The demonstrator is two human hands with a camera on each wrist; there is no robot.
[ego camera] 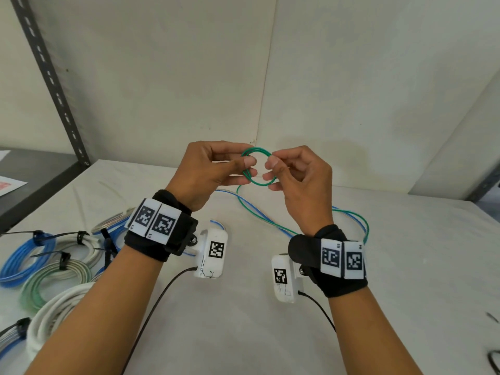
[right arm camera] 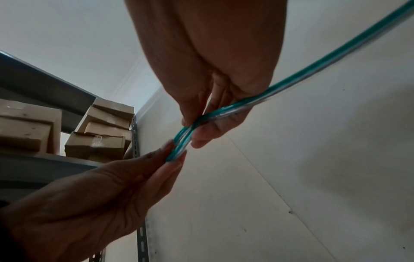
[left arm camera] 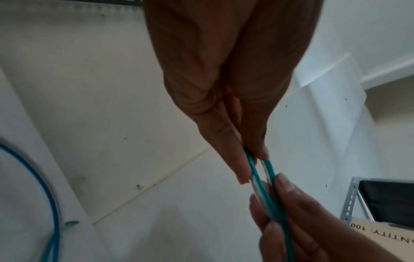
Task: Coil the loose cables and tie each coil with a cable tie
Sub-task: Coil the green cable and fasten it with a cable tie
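A small coil of green cable [ego camera: 259, 182] is held up above the white table [ego camera: 405, 266]. My left hand [ego camera: 216, 169] pinches the coil's left side between thumb and fingers, and my right hand [ego camera: 295, 171] pinches its right side. The rest of the green cable [ego camera: 270, 223] trails down to the table and loops off to the right. In the left wrist view the green cable [left arm camera: 257, 175] runs from my left fingertips into the right hand [left arm camera: 295, 212]. The right wrist view shows the green cable [right arm camera: 280, 88] crossing my right palm toward the left hand [right arm camera: 112, 186].
Several tied coils lie at the table's left: a blue coil [ego camera: 21, 261], a green-white coil [ego camera: 54, 282] and a thick white coil [ego camera: 54, 315], with black cable ties [ego camera: 65, 259]. A loose blue cable [ego camera: 259, 212] lies under my hands. A metal shelf post [ego camera: 48, 77] stands at the left.
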